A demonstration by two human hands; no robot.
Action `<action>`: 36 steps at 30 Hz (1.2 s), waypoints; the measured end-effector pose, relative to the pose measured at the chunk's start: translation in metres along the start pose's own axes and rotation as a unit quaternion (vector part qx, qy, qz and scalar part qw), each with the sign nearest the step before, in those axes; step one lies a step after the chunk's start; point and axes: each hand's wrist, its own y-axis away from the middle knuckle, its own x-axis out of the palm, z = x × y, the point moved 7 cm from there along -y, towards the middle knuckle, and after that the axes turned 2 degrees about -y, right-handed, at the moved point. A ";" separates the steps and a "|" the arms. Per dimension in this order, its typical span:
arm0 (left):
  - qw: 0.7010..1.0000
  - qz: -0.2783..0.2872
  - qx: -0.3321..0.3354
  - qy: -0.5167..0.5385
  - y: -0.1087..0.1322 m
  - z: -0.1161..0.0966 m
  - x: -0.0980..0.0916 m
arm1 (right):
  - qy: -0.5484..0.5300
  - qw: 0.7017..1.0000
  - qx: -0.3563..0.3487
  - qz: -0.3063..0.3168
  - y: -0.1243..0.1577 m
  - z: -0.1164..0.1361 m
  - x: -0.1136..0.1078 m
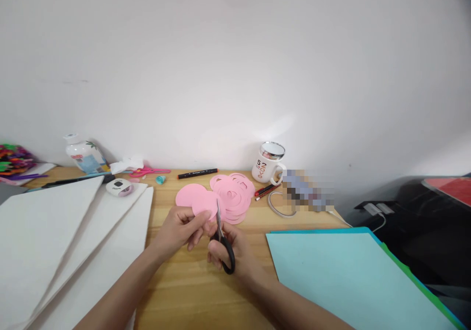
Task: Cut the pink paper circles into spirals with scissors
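Between the thumb and fingers of my left hand is a pink paper circle, held up over the table. My right hand grips black-handled scissors, their blades pointing away from me at the circle's right edge. Whether the blades have paper between them is hard to make out. Behind my hands lies a pile of pink paper cutouts, some with curved slits or a spiral. Another pink circle shows partly behind the held one.
White sheets cover the left side, with a small white device on top. Along the wall are a white bottle, pink scissors, a black marker and a mug. Turquoise sheets lie at right.
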 end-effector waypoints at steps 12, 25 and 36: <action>1.000 0.020 0.009 0.012 0.000 -0.001 0.005 | -0.018 1.000 0.006 -0.008 0.001 -0.006 0.002; 0.997 0.064 -0.031 0.007 0.001 0.006 0.015 | -0.039 0.999 -0.027 0.018 -0.004 0.009 0.007; 0.998 0.056 -0.026 0.031 0.000 0.008 0.011 | -0.005 1.000 -0.012 -0.004 -0.003 0.002 0.001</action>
